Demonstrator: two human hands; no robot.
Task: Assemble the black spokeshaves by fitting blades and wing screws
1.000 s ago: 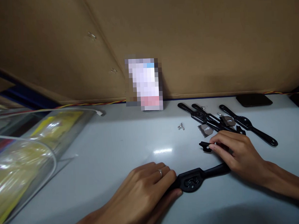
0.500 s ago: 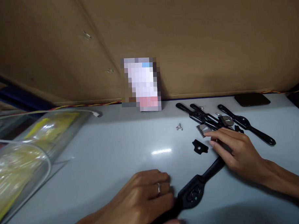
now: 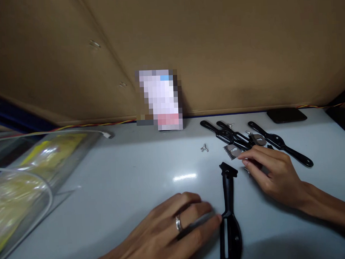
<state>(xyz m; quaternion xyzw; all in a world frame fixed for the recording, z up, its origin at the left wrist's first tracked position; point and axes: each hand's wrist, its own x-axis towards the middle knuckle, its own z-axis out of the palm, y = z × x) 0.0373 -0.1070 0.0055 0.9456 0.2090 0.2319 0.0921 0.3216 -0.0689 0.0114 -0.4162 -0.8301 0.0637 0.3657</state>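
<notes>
A black spokeshave body (image 3: 235,233) lies with one handle pointing away from me, its slot showing and its lower end cut off by the frame. Beside it is my left hand (image 3: 176,227), fingers apart and slightly blurred, one fingertip at the tool's edge; the thumb is hidden. A black cap plate (image 3: 228,170) sits at the tip of that handle. Farther right, my right hand (image 3: 271,171) has thumb and forefinger close together at the corner of a grey metal blade (image 3: 232,151). A small silver part (image 3: 246,171) peeks out beneath this hand.
A silver thumb screw (image 3: 204,147) stands left of the blade. More spokeshave bodies (image 3: 279,141) lie behind my right hand with another blade (image 3: 259,139). A dark flat object (image 3: 286,115) is at the back; plastic-wrapped yellow packages (image 3: 46,160) and a white cable (image 3: 106,134) lie left.
The near spokeshave body has turned from slanting to nearly straight away from me, its slotted side now showing. My left hand's fingers have spread. My right hand stays by the blade.
</notes>
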